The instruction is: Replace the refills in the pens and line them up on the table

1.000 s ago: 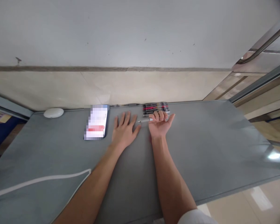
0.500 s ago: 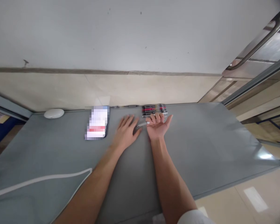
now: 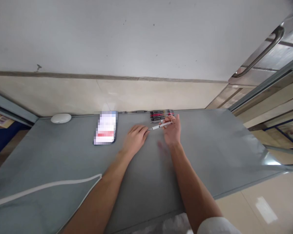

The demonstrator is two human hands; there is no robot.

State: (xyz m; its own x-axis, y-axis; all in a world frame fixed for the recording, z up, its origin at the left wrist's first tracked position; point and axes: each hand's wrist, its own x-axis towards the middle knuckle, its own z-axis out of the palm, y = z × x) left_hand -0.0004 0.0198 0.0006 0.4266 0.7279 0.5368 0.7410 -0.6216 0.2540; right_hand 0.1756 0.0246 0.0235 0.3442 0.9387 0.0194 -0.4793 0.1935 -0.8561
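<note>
A white pen (image 3: 158, 126) spans the gap between my two hands, tilted up slightly to the right. My left hand (image 3: 136, 139) has its fingers drawn together and pinches the pen's grey tip end. Palm up, my right hand (image 3: 173, 132) holds the other end, which lies across its curled fingers with the thumb raised. Just behind the right fingers, a row of several pens (image 3: 161, 114), dark, red and pale, lies side by side on the grey table (image 3: 146, 182).
A phone (image 3: 105, 127) with a lit, blurred screen lies left of my left hand. Further left is a white oval case (image 3: 61, 118). A thin dark pen-like thing (image 3: 136, 111) runs along the wall edge. A white cable (image 3: 51, 184) crosses the front left.
My left fingers have gone from spread to pinched on the pen's tip. My right hand has shifted right and turned, so more of the white pen shows. The view has moved slightly.
</note>
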